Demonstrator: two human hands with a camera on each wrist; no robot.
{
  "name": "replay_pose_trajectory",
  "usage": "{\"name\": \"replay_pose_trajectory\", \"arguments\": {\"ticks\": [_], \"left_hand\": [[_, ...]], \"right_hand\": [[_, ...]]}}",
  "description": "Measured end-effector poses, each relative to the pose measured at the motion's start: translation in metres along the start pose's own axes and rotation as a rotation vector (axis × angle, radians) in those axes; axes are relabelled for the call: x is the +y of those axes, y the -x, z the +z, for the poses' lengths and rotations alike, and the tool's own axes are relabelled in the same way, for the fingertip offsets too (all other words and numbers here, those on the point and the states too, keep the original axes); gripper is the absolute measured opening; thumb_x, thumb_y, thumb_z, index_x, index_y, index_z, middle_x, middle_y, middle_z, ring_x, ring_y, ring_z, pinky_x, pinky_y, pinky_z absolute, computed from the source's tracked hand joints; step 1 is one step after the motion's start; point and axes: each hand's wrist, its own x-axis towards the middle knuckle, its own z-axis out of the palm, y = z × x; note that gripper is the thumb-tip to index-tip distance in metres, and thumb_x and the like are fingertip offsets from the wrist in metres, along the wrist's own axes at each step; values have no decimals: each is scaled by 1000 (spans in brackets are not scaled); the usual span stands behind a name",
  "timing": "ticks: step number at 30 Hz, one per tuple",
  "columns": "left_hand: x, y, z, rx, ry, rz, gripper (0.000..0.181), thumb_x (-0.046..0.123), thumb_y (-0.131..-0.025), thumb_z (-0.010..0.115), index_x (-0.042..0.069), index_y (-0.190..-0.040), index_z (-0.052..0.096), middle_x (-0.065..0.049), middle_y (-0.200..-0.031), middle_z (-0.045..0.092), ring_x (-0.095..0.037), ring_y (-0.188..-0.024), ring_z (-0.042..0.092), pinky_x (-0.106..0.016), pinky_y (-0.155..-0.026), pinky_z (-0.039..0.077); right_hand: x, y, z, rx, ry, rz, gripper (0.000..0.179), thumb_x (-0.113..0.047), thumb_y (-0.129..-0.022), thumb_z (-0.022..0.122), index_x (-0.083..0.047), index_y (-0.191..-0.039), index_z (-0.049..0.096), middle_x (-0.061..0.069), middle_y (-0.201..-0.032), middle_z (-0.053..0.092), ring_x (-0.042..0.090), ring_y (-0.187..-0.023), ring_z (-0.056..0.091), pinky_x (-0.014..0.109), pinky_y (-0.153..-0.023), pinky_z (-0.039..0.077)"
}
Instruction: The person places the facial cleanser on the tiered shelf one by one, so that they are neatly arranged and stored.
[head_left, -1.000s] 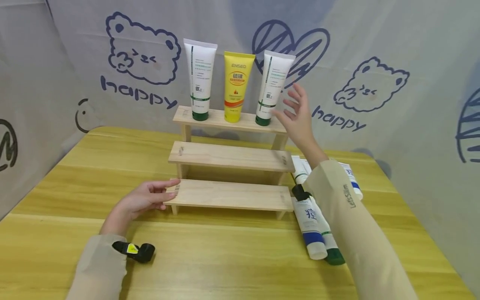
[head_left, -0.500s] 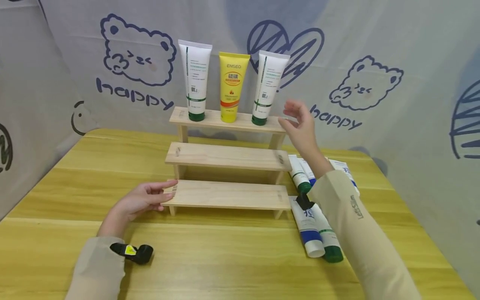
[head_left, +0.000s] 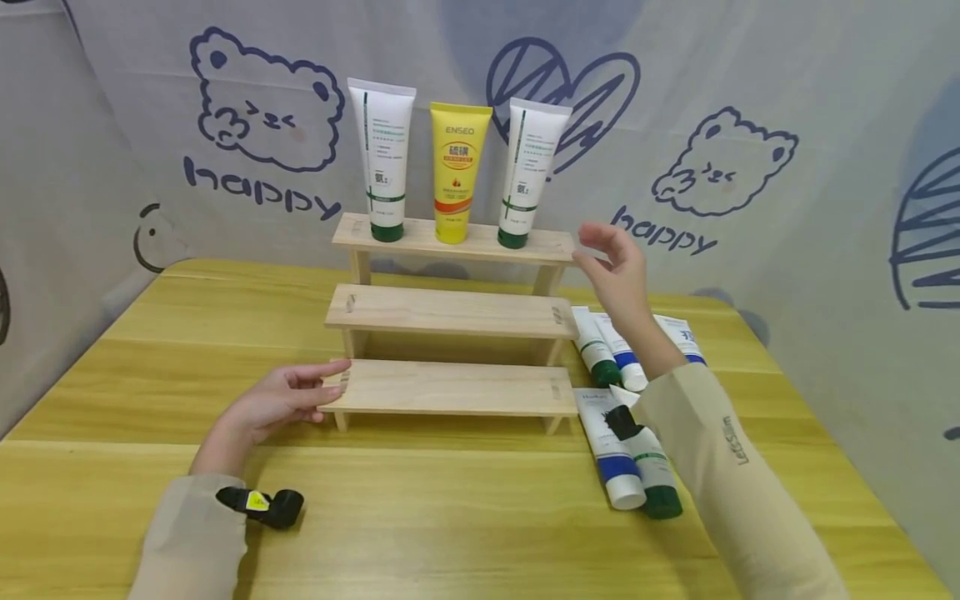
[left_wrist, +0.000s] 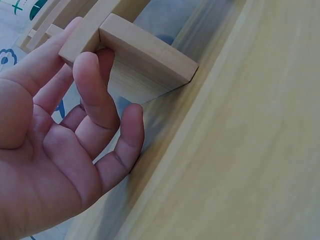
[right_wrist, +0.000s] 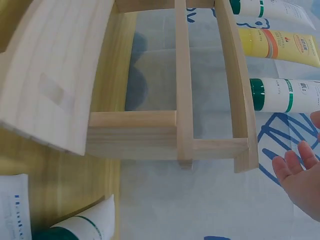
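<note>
A three-step wooden display stand stands on the table. My left hand holds the left end of its lowest step, and in the left wrist view the fingertips meet the board's corner. On the top step a white tube, a yellow tube and another white tube stand upright on their caps, spaced apart. My right hand is beside the right end of that step, fingers loosely bent, holding nothing. The right wrist view shows its fingers apart from the rightmost tube.
Right of the stand lie several tubes, among them a white one with a blue band, a green-capped one and a farther green-capped one. A printed cloth hangs behind the table.
My right hand has moved away from the rightmost white tube, rightward and down past the top step's end. That tube stands by itself. My left hand keeps its hold on the lowest step.
</note>
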Motion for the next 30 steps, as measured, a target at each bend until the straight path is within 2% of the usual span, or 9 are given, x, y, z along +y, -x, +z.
{"name": "replay_pose_trajectory", "arguments": {"ticks": [7, 10, 11, 13, 16, 20, 23, 26, 30], "left_hand": [[-2, 0, -1, 1, 8, 1, 55, 13, -85, 62, -2, -132, 38, -20, -135, 25, -8, -67, 47, -22, -61, 49], [-2, 0, -1, 4, 7, 0, 56, 12, -84, 63, -3, -132, 37, -20, -138, 23, -8, -69, 48, -22, -62, 49], [-2, 0, -1, 3, 6, 0, 56, 12, -84, 63, -3, -132, 37, -20, -139, 23, -8, -71, 48, -22, -62, 49], [-2, 0, -1, 2, 5, 0, 56, 12, -84, 63, -4, -132, 37, -21, -140, 22, -8, -72, 48, -22, -62, 49], [-1, 0, 0, -4, 3, 2, 56, 13, -84, 62, -3, -132, 38, -21, -140, 21, -9, -74, 48, -21, -62, 49], [-1, -1, -1, -6, 6, -1, 55, 13, -84, 62, -2, -132, 38, -21, -140, 21, -9, -73, 48, -21, -62, 49], [-2, -1, -1, -3, 6, -4, 56, 12, -84, 62, -3, -132, 38, -20, -140, 21, -9, -74, 48, -22, -62, 49], [-3, -2, -1, -4, 2, -1, 56, 12, -85, 62, -3, -132, 37, -20, -141, 21, -9, -75, 48, -22, -62, 49], [-5, -2, -2, -9, -1, 4, 57, 12, -85, 62, -4, -133, 36, -21, -142, 19, -9, -74, 48, -21, -62, 48]], "right_hand": [[26, 11, -20, -24, -63, 12, 28, -11, -86, 60, -3, -112, 54, 10, -113, 53, 19, -108, 48, 31, -92, 39], [25, 18, -26, -18, -40, 55, 28, -10, -87, 59, -2, -113, 53, 9, -113, 53, 20, -108, 47, 32, -93, 38], [11, 26, -24, -4, 13, 76, 27, -7, -87, 57, 0, -113, 52, 11, -113, 53, 22, -109, 46, 34, -94, 37], [15, 30, -29, -3, 24, 96, 27, -7, -87, 57, 0, -113, 52, 11, -113, 52, 22, -109, 46, 34, -94, 37], [45, 33, -42, -4, -52, 101, 29, -9, -85, 60, -3, -113, 54, 10, -113, 54, 20, -109, 48, 29, -93, 38], [118, 28, -66, -18, -119, 96, 34, -9, -83, 64, -7, -115, 55, 12, -116, 54, 21, -110, 48, 25, -89, 41], [156, 28, -79, -29, -42, 74, 36, -11, -83, 64, -9, -118, 54, 12, -117, 53, 22, -109, 48, 24, -86, 43], [144, 40, -81, -34, -5, 81, 34, -13, -83, 64, -9, -116, 55, 12, -115, 54, 21, -107, 49, 23, -86, 43], [78, 66, -72, -59, 60, 136, 30, -13, -85, 61, -1, -112, 53, 11, -111, 54, 20, -105, 49, 23, -87, 42]]}}
